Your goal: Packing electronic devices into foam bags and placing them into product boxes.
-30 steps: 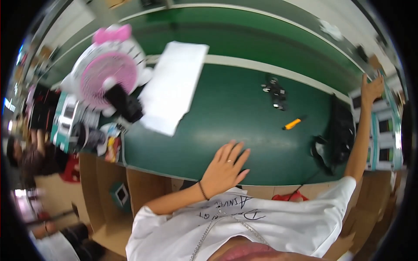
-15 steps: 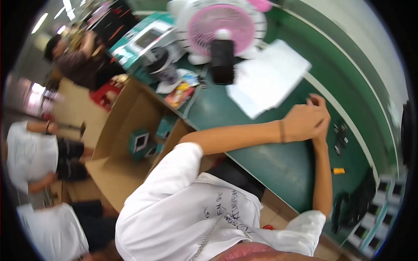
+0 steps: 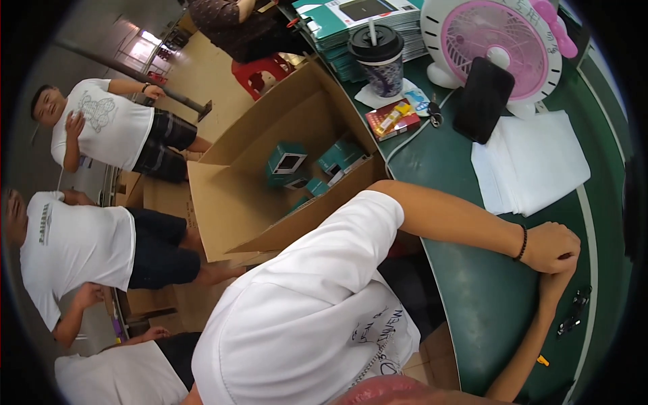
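Observation:
Over the green tabletop (image 3: 459, 283), my left hand (image 3: 550, 247) is closed, its wrist circled by a dark beaded bracelet (image 3: 521, 243). It rests against my right hand (image 3: 557, 278), which lies mostly hidden beneath it. The right fingers cannot be seen. Anything held between the two hands is out of sight. Small black parts (image 3: 575, 312) lie on the table just beyond my right wrist, and a small orange piece (image 3: 543, 361) is nearer to me. A folded white sheet (image 3: 533, 162) lies past my left forearm.
A pink and white fan (image 3: 499, 57) stands at the back, a black phone (image 3: 483, 100) leaning before it. Left of them are a lidded cup (image 3: 379, 64), a red packet (image 3: 395, 120), keys (image 3: 435, 115) and stacked teal cartons (image 3: 331, 40). An open cardboard box (image 3: 229, 202) holds small teal boxes (image 3: 286, 162). People stand leftward.
The view has swung left, bringing more of the cardboard box and the people into it. My hands stay together; the raised fingers seen before are now folded or hidden.

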The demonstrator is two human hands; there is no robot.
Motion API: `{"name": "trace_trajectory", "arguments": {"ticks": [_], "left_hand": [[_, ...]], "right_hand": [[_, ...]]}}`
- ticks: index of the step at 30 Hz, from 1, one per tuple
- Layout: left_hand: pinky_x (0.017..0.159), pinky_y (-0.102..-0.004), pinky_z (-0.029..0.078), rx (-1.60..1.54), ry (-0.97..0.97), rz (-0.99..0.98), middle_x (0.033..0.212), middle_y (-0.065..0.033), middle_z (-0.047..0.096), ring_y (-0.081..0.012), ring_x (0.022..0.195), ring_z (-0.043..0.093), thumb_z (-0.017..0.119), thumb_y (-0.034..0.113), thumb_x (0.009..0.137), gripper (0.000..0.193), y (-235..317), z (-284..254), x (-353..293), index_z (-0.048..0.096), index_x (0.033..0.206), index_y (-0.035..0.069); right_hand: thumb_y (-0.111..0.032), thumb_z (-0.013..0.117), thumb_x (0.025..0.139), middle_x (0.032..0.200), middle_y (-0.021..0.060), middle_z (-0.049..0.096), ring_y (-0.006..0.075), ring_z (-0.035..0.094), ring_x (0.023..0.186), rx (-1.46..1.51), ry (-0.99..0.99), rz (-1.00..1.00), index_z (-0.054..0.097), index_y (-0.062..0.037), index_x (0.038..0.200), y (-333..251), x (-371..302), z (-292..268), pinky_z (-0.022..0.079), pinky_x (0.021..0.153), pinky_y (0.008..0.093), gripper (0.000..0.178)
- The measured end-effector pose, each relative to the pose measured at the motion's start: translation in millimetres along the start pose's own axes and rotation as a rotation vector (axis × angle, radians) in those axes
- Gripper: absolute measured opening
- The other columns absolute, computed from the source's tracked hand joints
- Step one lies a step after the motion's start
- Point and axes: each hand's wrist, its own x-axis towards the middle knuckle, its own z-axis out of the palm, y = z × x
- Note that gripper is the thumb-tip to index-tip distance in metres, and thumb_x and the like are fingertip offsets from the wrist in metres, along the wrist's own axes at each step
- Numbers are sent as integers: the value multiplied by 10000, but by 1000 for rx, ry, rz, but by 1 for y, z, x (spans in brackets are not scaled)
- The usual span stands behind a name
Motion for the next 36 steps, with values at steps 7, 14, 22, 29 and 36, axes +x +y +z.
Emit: {"name": "trace_trajectory", "arguments": {"ticks": [7, 14, 22, 29, 36], "left_hand": [[700, -448, 547, -36, 18, -7, 872, -96, 701, -349, 791, 672, 573, 227, 880, 223, 0, 2, -4, 681, 798, 49], [734, -458, 558, -63, -26, -39, 875, -112, 720, -362, 830, 691, 594, 256, 845, 235, 3, 0, 1, 709, 802, 56], [702, -479, 524, -80, -1, 17, 842, -159, 668, -396, 786, 648, 574, 196, 897, 173, 6, -3, -1, 646, 878, 39], [685, -461, 513, -94, -31, -13, 811, -170, 645, -382, 734, 634, 567, 201, 923, 208, 11, -8, 0, 604, 849, 10], [679, -459, 509, -99, -46, -15, 810, -168, 649, -376, 732, 636, 568, 195, 922, 204, 12, -11, 1, 597, 839, 11]], "right_hand": [[-38, 627, 918, 1286, 153, 618, 263, 622, 1159, 7, -5, -52, 567, 27, 1238, -1, -2, 1, 492, 972, 347, 332], [-53, 680, 887, 1094, 138, 644, 230, 646, 1008, -9, 100, -19, 581, 47, 1141, -19, -1, -3, 505, 873, 337, 290], [-11, 652, 868, 1252, 157, 602, 282, 615, 1128, -38, 53, -43, 583, 26, 1225, -34, 0, -3, 500, 923, 338, 366], [13, 636, 861, 1216, 143, 612, 295, 614, 1073, -7, 74, -48, 595, 8, 1186, -51, 4, -3, 503, 880, 341, 328], [16, 628, 863, 1215, 138, 611, 288, 612, 1063, 5, 74, -48, 598, 11, 1184, -58, 7, -4, 500, 870, 334, 322]]}}
